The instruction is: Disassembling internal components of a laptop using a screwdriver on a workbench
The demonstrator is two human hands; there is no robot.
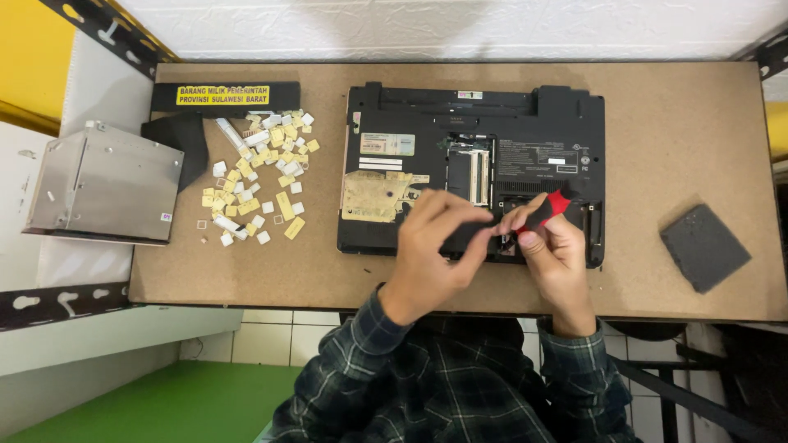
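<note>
A black laptop (533, 123) lies upside down on the brown board table (673, 131), with an open memory bay in its middle. My right hand (558, 254) grips a red and black screwdriver (552, 207) over the laptop's near edge. My left hand (431, 246) pinches the screwdriver's shaft end with thumb and fingers, right beside the right hand. The tip is hidden between my fingers. Both sleeves are dark plaid.
A pile of several loose white and yellowed keycaps (258, 176) lies left of the laptop. A silver metal drive (107, 184) sits off the table's left edge, with a black keyboard frame (226, 96) behind. A dark grey square cover (704, 248) lies at the right.
</note>
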